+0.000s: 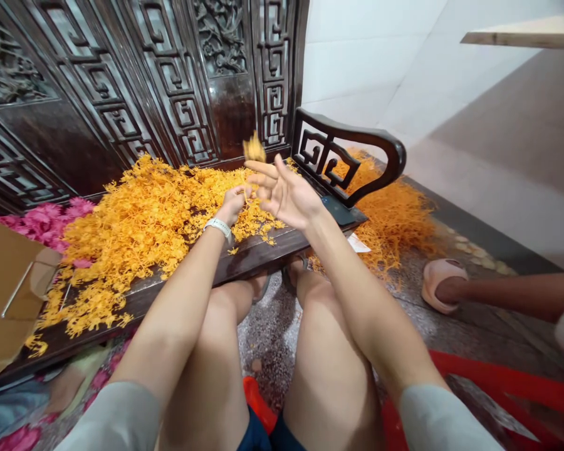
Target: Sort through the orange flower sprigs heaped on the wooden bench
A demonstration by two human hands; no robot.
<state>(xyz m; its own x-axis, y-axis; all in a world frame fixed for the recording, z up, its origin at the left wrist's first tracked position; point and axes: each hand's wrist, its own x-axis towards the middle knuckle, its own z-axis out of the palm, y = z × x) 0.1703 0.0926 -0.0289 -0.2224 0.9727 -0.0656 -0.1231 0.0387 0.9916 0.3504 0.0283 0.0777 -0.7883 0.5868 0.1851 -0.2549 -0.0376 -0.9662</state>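
Here, a blurred sprig (pixel 254 149) above the bench (pixel 263 254)

The step in hand looks like handling yellow pieces singly. The left hand (pixel 232 203) has thumb and forefinger pressed together, seemingly pinching a thin stem (pixel 247 198); the right hand (pixel 289 195) has its fingers spread, palm bare. The sprig is just above the right fingertips; whether it touches them or joins the stem, I cannot tell. The next move, I judge, calls for a steady left pinch and the right fingers brought together.

The yellow pile (pixel 145 207) crowds the bench, and its tangled pieces could snag. A box (pixel 9 269) and pink flowers (pixel 51 219) hem in the left end; the armrest (pixel 385 141) bounds the right. Beyond it are an orange heap (pixel 390 216) and another person's slipper (pixel 444 285).
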